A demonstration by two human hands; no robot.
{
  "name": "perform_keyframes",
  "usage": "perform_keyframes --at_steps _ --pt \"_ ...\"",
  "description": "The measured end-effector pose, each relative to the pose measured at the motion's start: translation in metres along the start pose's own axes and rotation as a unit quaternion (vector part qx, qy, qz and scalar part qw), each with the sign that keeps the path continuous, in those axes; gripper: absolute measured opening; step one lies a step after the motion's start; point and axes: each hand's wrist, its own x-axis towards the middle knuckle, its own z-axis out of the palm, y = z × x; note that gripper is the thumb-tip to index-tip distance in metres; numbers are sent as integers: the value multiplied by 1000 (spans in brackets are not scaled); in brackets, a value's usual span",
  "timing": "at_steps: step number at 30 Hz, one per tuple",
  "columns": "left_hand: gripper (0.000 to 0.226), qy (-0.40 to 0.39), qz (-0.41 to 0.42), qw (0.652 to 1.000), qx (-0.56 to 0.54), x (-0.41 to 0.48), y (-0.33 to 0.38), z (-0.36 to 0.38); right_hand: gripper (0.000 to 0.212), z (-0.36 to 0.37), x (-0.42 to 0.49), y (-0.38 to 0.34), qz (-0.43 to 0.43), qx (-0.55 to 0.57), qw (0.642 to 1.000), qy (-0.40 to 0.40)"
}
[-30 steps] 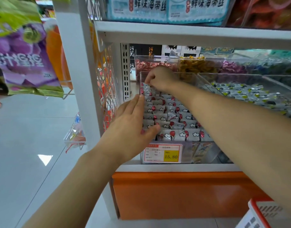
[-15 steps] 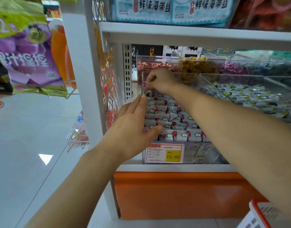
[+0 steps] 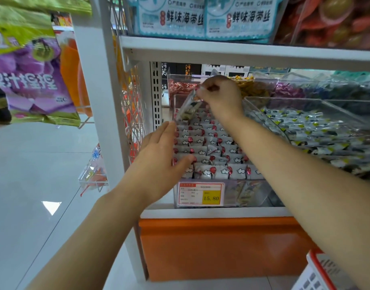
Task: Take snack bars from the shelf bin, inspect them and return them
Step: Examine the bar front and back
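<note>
Glossy pale floor tiles (image 3: 33, 185) fill the left of the frame, and a white metal shelf unit (image 3: 242, 53) with an orange base panel (image 3: 221, 248) takes up the centre and right. Teal-and-white seaweed packs (image 3: 201, 17) stand on the upper shelf. A purple and green snack bag (image 3: 29, 80) hangs at the upper left.

On the lower shelf, at the centre of the frame, sits a clear plastic shelf bin (image 3: 253, 193). It is packed with rows of white-wrapped snack bars printed with red balloons and clouds (image 3: 211, 147). Just to its right is a second clear bin (image 3: 284, 105) of blue, white and green wrapped sweets. A red and white plastic basket (image 3: 322, 273) shows in the lower right corner.

The right hand (image 3: 221, 97) is over the back of the centre bin, its fingers curled, and it pinches the top end of one clear-windowed snack bar (image 3: 189, 107). That bar hangs tilted above the rows, apart from them, its lower end pointing down and to the left.

The left hand (image 3: 161, 162) is spread flat at the bin's left edge, fingers straight and close together. Its thumb reaches over the front rows, and its fingertips are just below the hanging bar. A red, white and yellow price label (image 3: 201, 194) reading 15.80 is on the bin's front wall.
</note>
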Motion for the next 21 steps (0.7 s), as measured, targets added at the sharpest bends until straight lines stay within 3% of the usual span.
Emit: perform_keyframes --at_steps 3,6,10,13,16,18,21 --pt "63 88 -4 996 6 -2 5 -4 6 -29 -27 -8 38 100 990 86" --pt "51 118 -17 992 -39 -7 15 -8 9 -57 -63 -11 87 198 972 92" --pt "44 39 -47 987 -146 -18 33 -5 9 -82 -110 -12 165 300 938 56" --pt "23 -14 -61 965 -255 -25 42 -3 13 -90 -135 -10 225 376 897 56" --pt "22 -38 -98 938 -329 -28 45 -1 14 -95 -147 -8 247 418 872 57" --pt "25 -46 -126 916 -377 -29 46 1 3 -100 -150 -6 254 435 863 32" --pt "30 -51 -166 877 -448 -29 49 2 17 -107 -154 -3 278 459 844 -11"
